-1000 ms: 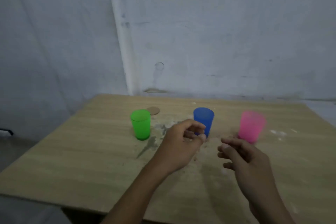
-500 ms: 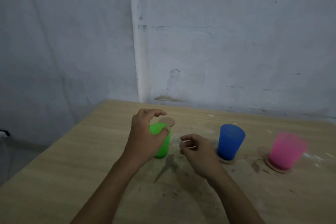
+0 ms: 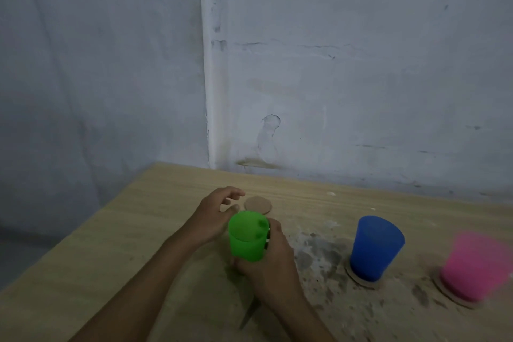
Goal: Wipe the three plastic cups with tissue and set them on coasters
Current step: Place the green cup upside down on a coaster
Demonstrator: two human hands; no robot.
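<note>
Wooden surface (image 3: 116, 253) below a pale wall: the left hand (image 3: 213, 216) hovers loosely spread behind the green cup (image 3: 247, 239), which the right hand (image 3: 269, 264) grips upright. Its empty coaster (image 3: 257, 204) lies just beyond, nearest the left hand.

Both forearms and hands (image 3: 211, 219) are bare, with no sleeves, rings or watch showing.
</note>
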